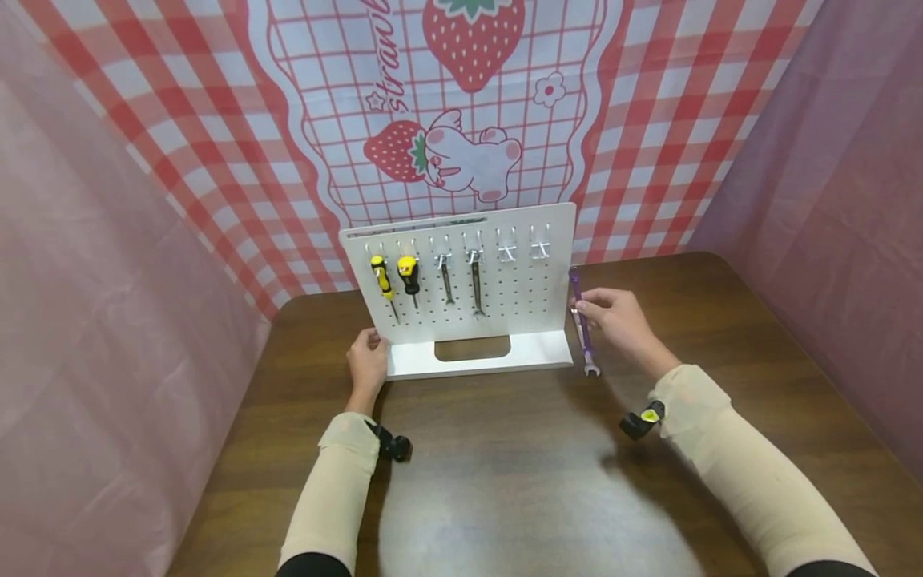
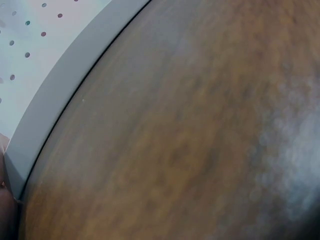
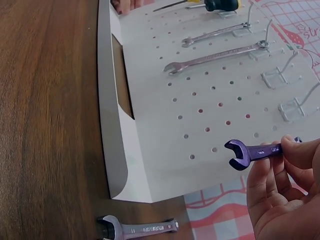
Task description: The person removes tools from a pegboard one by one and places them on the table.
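A white pegboard stand stands on the table. My left hand grips its lower left corner; in the left wrist view only a sliver of the fingers shows. Beside the stand's right edge, my right hand pinches a purple open-end wrench between thumb and fingers. Its open jaw points toward the pegboard and its other end is mostly hidden by the thumb. A second wrench lies on the table just right of the stand.
From left to right on the pegboard hang a slim yellow screwdriver, a stubby yellow-black screwdriver, a smaller wrench and a longer wrench. Two bare hooks follow. A strawberry-print cloth hangs behind.
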{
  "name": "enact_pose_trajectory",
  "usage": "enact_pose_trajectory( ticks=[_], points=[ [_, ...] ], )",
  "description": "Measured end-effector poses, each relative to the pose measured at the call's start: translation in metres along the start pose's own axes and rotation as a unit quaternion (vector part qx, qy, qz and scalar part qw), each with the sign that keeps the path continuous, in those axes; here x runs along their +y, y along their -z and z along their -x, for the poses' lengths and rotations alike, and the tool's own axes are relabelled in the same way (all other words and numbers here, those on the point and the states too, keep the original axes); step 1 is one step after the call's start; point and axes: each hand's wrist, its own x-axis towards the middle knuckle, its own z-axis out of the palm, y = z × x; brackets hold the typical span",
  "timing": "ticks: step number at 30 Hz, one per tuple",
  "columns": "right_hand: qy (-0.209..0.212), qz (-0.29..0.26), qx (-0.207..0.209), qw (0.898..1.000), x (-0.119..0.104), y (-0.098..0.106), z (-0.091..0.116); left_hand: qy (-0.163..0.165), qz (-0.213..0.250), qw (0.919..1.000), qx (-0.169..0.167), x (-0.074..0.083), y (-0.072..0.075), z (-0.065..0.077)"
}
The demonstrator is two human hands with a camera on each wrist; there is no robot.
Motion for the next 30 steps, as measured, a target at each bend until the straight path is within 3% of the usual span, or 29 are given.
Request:
enact_pose_trajectory(
  ticks=[17,30],
  points=[
    [-0.018,-0.041,0.008,0.999,0.012,0.004,-0.001,0.001,-0.001,1.0000,-0.004,0.002,0.002,0.001],
    [-0.037,-0.030,0.019,0.999,0.025,0.007,-0.005,-0.001,-0.005,1.0000,-0.001,0.003,0.002,0.002]
  ],
)
